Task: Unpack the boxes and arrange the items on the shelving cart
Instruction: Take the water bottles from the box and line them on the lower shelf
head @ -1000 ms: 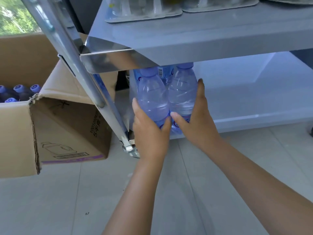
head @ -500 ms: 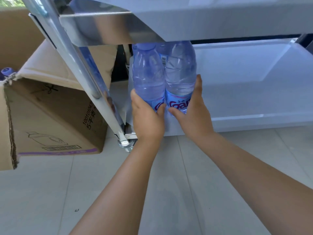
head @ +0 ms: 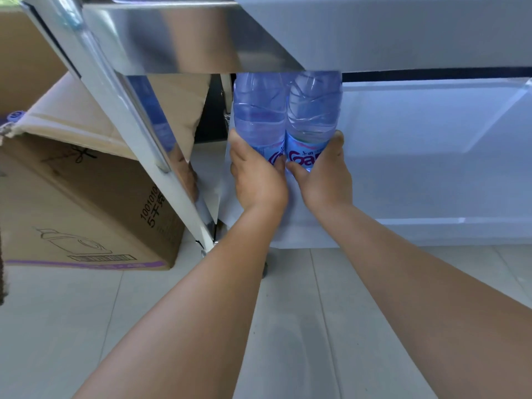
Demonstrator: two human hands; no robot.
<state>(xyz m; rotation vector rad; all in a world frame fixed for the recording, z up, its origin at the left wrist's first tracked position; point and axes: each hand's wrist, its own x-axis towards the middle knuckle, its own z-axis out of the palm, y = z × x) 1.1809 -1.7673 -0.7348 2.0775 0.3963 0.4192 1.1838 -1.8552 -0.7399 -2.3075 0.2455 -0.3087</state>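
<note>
As the two water bottles (head: 288, 116) have gone further in under the upper shelf (head: 374, 36) than a second ago, their caps and shoulders are now cut off behind that shelf's steel front lip, and more of the printed labels shows low on each. Each grip is closed round a bottle's lower body: the left hand (head: 256, 180) holds the left bottle, the right hand (head: 325, 174) the right one, thumbs meeting between them and the bottles pressed side by side and upright. They stand over the front left corner of the lower shelf (head: 431, 174), close to the cart's slanting leg (head: 129, 116). I judge that they are about to be set down there, so this pair is nearly placed. Whether their bases already touch the shelf cannot be told, since the hands cover them. Left of the cart, the open cardboard box (head: 86, 203) on the floor is cropped; one blue cap (head: 15, 115) peeks at its rim, so more probably remains to unpack.
</note>
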